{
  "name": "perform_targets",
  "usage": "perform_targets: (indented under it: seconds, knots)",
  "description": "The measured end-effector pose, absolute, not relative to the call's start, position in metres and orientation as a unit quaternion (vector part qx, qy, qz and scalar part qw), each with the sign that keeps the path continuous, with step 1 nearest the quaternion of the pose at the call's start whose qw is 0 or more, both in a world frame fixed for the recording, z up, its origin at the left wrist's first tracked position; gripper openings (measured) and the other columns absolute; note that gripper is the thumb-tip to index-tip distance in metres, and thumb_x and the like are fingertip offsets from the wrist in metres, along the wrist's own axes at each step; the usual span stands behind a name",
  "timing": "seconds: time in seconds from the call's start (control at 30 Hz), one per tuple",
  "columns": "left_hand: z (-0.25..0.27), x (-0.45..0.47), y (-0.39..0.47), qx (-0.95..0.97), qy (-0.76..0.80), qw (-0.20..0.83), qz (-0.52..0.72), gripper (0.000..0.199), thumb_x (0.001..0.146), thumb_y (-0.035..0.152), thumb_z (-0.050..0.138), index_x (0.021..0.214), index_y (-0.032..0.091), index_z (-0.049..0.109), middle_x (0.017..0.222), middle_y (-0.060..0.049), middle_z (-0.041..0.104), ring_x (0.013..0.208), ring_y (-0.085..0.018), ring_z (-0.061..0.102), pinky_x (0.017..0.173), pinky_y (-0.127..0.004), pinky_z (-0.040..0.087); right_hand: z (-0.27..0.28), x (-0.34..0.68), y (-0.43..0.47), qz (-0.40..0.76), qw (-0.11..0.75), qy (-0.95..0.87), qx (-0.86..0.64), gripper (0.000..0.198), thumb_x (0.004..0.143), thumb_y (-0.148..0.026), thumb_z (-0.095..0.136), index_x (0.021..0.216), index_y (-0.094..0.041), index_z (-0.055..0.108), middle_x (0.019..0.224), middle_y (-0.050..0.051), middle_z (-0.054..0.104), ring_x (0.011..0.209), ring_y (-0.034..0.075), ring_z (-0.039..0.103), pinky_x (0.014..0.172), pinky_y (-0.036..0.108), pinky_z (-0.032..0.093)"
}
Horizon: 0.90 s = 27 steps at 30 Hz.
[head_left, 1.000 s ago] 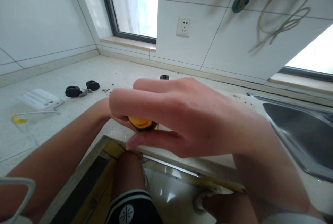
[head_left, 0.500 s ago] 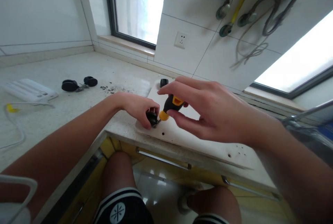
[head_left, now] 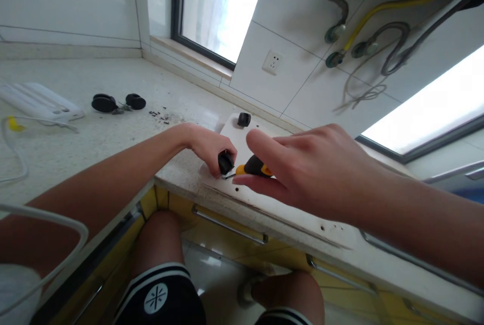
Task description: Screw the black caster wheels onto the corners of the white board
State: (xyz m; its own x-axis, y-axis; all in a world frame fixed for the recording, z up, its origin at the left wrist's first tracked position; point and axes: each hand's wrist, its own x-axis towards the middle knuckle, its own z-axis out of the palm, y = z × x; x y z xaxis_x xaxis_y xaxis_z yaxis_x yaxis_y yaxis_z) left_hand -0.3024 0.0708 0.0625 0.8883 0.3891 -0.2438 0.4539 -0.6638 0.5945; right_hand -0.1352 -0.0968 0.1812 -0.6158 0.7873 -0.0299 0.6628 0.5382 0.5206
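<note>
My left hand (head_left: 214, 150) is closed around a black caster wheel (head_left: 226, 162) at the near left corner of a white board (head_left: 280, 190). In my right hand (head_left: 302, 169) is a screwdriver (head_left: 254, 166) with a black and yellow handle. Its shaft lies low, almost level, with the tip at the base of the caster. The exact contact at the tip is too small to make out. A second black caster (head_left: 244, 119) stands at the far left corner of the board. Holes show along the board's near edge.
Two loose casters (head_left: 104, 103) lie on the countertop (head_left: 113, 75) to the left, near scattered dark crumbs (head_left: 162, 116). A white plastic case (head_left: 41, 103) and a white cable (head_left: 49, 220) are further left. Yellow drawers (head_left: 223, 224) are below the counter edge; hoses (head_left: 401, 5) hang on the wall.
The screwdriver has tilted from a steep slant to nearly level, and my right hand has lowered and turned with it. My left hand still holds the caster. The camera view has shifted.
</note>
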Motion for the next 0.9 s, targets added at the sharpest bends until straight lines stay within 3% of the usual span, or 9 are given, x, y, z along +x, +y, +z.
perform_targets:
  seconds: [0.07,0.2,0.33,0.47,0.6,0.67,0.77,0.9]
  knots:
    - [0.060,-0.301,0.073,0.909,0.220,0.349,-0.058,0.034,0.063,0.027,0.090,0.096,0.021,0.080,0.084,0.001,0.077,0.091,-0.024,0.068,0.081,-0.029,0.050,0.183,-0.139,-0.097,0.245,0.143,0.859,0.426,0.049,0.111,-0.069,0.047,0.122,-0.024,0.061,0.073,0.001,0.069,0.052,0.014,0.043,0.059,0.031,0.016]
    - [0.055,-0.301,0.077,0.904,0.210,0.365,-0.071,0.031,0.066,0.026,0.088,0.095,0.021,0.081,0.091,-0.002,0.078,0.098,-0.027,0.067,0.093,-0.033,0.052,0.187,-0.143,-0.094,0.191,0.149,0.889,0.389,0.037,0.115,-0.055,0.047,0.132,-0.024,0.059,0.097,0.006,0.077,0.060,0.013,0.052,0.059,0.031,0.021]
    - [0.051,-0.301,0.079,0.910,0.190,0.362,-0.062,0.024,0.067,0.024,0.087,0.089,0.020,0.078,0.084,-0.002,0.074,0.093,-0.026,0.065,0.090,-0.034,0.051,0.187,-0.141,-0.091,0.245,0.156,0.854,0.431,0.044,0.114,-0.062,0.045,0.129,-0.023,0.059,0.077,0.003,0.072,0.056,0.016,0.050,0.060,0.031,0.020]
    - [0.048,-0.300,0.078,0.916,0.177,0.354,-0.059,0.027,0.070,0.017,0.084,0.095,0.017,0.076,0.087,0.000,0.074,0.086,-0.020,0.059,0.090,-0.032,0.050,0.190,-0.137,-0.088,0.202,0.171,0.871,0.414,0.040,0.114,-0.056,0.045,0.135,-0.024,0.057,0.095,0.008,0.080,0.059,0.015,0.054,0.061,0.031,0.022]
    - [0.050,-0.301,0.074,0.915,0.179,0.358,-0.055,0.024,0.075,0.013,0.081,0.097,0.012,0.072,0.083,0.003,0.071,0.084,-0.015,0.055,0.090,-0.027,0.047,0.191,-0.136,-0.088,0.251,0.175,0.838,0.451,0.055,0.112,-0.071,0.042,0.128,-0.022,0.060,0.073,0.005,0.073,0.054,0.016,0.049,0.062,0.031,0.021]
    - [0.051,-0.301,0.073,0.914,0.182,0.358,-0.052,0.030,0.074,0.014,0.081,0.103,0.012,0.072,0.087,0.003,0.073,0.086,-0.015,0.055,0.089,-0.025,0.046,0.191,-0.136,-0.088,0.243,0.172,0.850,0.435,0.055,0.112,-0.072,0.042,0.130,-0.023,0.061,0.082,0.006,0.076,0.057,0.016,0.053,0.061,0.031,0.021]
    - [0.051,-0.300,0.075,0.922,0.178,0.339,-0.065,0.028,0.073,0.017,0.080,0.099,0.015,0.072,0.086,0.004,0.072,0.084,-0.015,0.056,0.081,-0.024,0.044,0.192,-0.135,-0.089,0.190,0.167,0.882,0.398,0.041,0.116,-0.058,0.043,0.135,-0.025,0.058,0.100,0.007,0.079,0.062,0.014,0.056,0.060,0.032,0.023]
    - [0.047,-0.299,0.079,0.924,0.162,0.339,-0.065,0.019,0.073,0.022,0.082,0.087,0.020,0.069,0.077,0.004,0.067,0.080,-0.017,0.060,0.072,-0.026,0.042,0.191,-0.139,-0.092,0.236,0.170,0.852,0.435,0.042,0.114,-0.063,0.046,0.122,-0.024,0.060,0.076,0.001,0.071,0.055,0.015,0.048,0.060,0.032,0.019]
